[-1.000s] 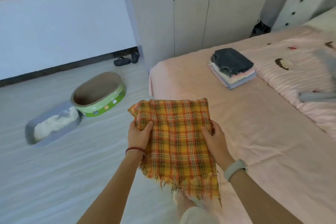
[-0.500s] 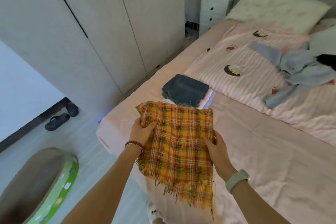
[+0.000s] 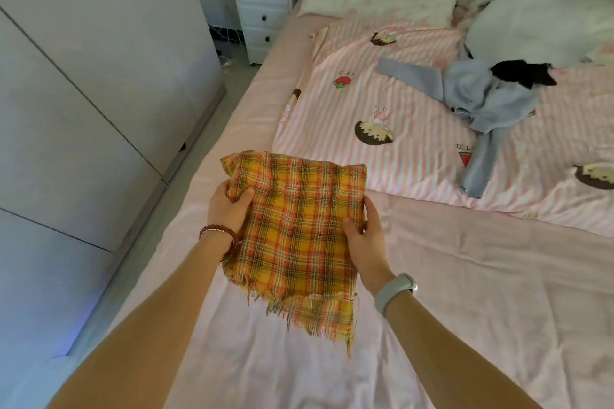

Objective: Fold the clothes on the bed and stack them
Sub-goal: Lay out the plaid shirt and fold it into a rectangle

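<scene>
Both hands gripped folded plaid scarf [image 3: 299, 226] above near part of pink bed [image 3: 465, 292]: left hand [image 3: 229, 209] pinched left edge, right hand [image 3: 363, 236] right edge. Unfolded blue garment [image 3: 481, 100] lay far right.

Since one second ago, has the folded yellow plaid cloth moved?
Yes. The folded yellow plaid cloth, formerly at the pink bed's foot corner over the floor, now hangs over the sheet.

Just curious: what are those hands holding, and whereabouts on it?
A folded yellow plaid cloth: left hand pinches its left edge, right hand its right edge.
</scene>
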`<state>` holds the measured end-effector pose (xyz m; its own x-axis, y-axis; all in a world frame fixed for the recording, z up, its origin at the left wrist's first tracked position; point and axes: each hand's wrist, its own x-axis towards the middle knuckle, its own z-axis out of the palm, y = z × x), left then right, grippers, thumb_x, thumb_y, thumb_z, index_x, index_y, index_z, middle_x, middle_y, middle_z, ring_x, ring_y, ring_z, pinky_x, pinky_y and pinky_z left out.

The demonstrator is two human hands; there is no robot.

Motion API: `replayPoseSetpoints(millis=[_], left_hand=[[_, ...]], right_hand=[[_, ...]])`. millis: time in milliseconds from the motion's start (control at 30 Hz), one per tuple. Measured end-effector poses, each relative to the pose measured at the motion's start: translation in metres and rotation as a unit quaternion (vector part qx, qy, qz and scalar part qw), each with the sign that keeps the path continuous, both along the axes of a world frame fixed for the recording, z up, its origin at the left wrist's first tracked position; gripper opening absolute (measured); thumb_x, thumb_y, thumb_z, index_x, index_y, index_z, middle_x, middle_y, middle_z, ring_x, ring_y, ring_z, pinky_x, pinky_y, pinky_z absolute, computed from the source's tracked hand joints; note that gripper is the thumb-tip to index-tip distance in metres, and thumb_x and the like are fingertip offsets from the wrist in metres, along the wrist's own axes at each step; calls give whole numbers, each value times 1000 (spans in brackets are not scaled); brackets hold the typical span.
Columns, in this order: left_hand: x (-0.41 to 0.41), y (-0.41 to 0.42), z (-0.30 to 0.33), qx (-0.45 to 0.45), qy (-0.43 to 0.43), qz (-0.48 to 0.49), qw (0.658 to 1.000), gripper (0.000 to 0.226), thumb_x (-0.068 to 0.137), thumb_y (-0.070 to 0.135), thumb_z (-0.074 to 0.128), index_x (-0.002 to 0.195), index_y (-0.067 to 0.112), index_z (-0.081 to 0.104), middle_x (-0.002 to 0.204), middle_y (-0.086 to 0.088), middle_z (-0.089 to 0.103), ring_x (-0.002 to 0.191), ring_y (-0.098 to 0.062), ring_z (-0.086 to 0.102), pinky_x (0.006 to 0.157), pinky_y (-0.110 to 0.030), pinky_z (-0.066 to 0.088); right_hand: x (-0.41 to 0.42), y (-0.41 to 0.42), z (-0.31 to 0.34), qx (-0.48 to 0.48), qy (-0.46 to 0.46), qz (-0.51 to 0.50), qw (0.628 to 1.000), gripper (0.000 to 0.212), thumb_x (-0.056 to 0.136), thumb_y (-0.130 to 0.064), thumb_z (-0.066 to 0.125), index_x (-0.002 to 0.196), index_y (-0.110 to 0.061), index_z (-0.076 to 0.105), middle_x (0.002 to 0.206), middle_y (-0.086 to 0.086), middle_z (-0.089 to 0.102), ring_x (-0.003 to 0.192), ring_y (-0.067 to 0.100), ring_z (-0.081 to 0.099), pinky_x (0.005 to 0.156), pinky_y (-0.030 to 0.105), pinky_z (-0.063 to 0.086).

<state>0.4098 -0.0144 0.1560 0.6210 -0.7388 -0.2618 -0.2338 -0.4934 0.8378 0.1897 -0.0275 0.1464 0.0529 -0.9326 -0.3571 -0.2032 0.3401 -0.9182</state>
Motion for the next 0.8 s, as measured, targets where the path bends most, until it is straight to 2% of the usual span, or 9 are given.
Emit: replayPoseSetpoints(millis=[100,200,267,333,433,500,567,667,800], left_hand=[[21,-26,-37,-2,3,-20,1000,45,91,31,55,130,10,46,122,-10,57,107,-29,55,84,-32,41],[31,-37,-73,32,12,-32,999,49,91,34,54,133,10,42,125,-12,55,109,-32,54,89,-37,42],[34,-39,-89,56,25,-49,997,52,91,37,53,134,11,39,128,-14,54,109,-33,54,91,-40,44],[35,-40,-97,81,-4,-67,994,59,89,41,54,138,13,34,133,-15,47,112,-33,51,91,-42,42],[28,-35,-89,127,-249,-67,958,64,90,44,50,144,18,25,147,-18,25,130,-40,31,102,-54,29],[18,-29,-80,43,-391,-123,911,53,92,38,46,141,20,33,148,-16,27,135,-39,26,105,-58,22],[3,-27,-78,-39,-469,-228,853,48,93,39,42,137,21,41,147,-14,35,135,-39,29,106,-59,20],[-16,-34,-87,21,-465,-343,816,53,96,50,27,146,32,23,156,-9,15,143,-36,9,111,-59,8],[-15,-49,-121,109,-436,-353,821,58,90,60,8,144,43,-7,157,0,-13,142,-30,-16,110,-57,-10]], right_hand=[[17,-17,-25,-8,25,-15,1000,56,96,-20,46,146,-32,24,115,27,56,98,47,54,74,53,52],[22,-29,-54,-14,61,-6,998,55,97,-18,44,146,-32,22,119,17,60,66,38,57,48,27,49],[21,-33,-67,-11,93,-1,996,55,98,-17,42,147,-32,21,130,5,53,72,32,61,42,17,45],[23,-34,-75,-6,123,0,992,55,99,-18,41,147,-32,19,132,4,45,86,29,61,46,16,45],[29,-27,-68,-29,213,1,977,55,98,-16,40,147,-28,20,136,9,33,95,17,53,71,21,48],[34,-19,-61,-149,355,15,923,54,94,-10,44,145,-23,30,142,14,31,120,29,42,98,39,39],[40,-15,-60,-266,460,95,842,54,91,-13,49,143,-21,35,147,16,31,134,37,31,108,52,24],[45,-26,-68,-234,516,233,790,51,99,-34,30,148,-33,14,157,6,3,144,31,-2,114,52,1],[36,-45,-92,-189,522,269,787,50,98,-45,14,146,-41,-1,157,0,-10,143,26,-13,115,46,-1]])
